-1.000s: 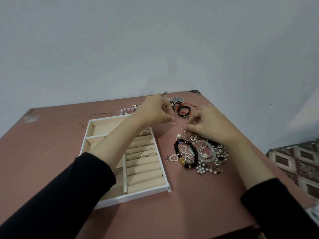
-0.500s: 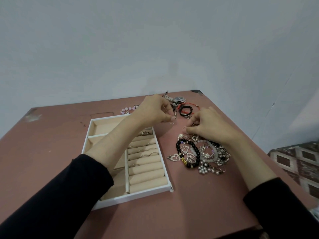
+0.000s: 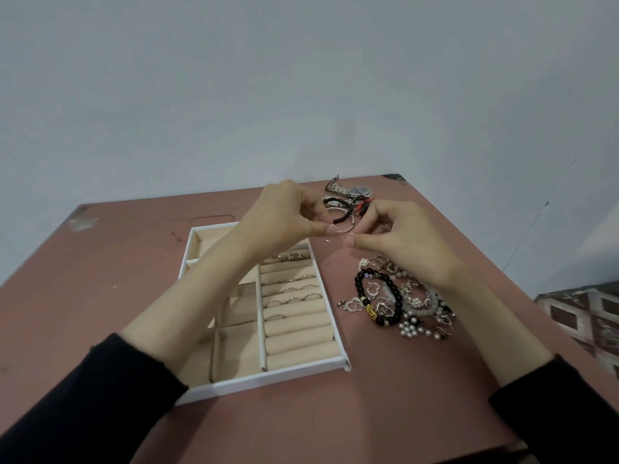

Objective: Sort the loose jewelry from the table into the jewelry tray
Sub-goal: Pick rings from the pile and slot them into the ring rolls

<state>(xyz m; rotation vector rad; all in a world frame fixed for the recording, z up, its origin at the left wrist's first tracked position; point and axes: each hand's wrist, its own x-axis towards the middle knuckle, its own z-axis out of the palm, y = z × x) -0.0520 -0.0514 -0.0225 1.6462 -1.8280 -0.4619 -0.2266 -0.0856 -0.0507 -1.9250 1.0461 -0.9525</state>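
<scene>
Jewelry tray (image 3: 268, 379) sits under the left hand (image 3: 284, 216), loose jewelry pile (image 3: 395, 296) just below the right hand (image 3: 402, 236). Both hands are pinched on thin hoops (image 3: 330, 233) between them. Next up, I'd guess, easing them into a tray compartment.

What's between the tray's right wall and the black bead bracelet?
Head view: a silver heart pendant lies there, right beside the black bead bracelet; the rest of the gap to the tray's right wall is bare table.
</scene>
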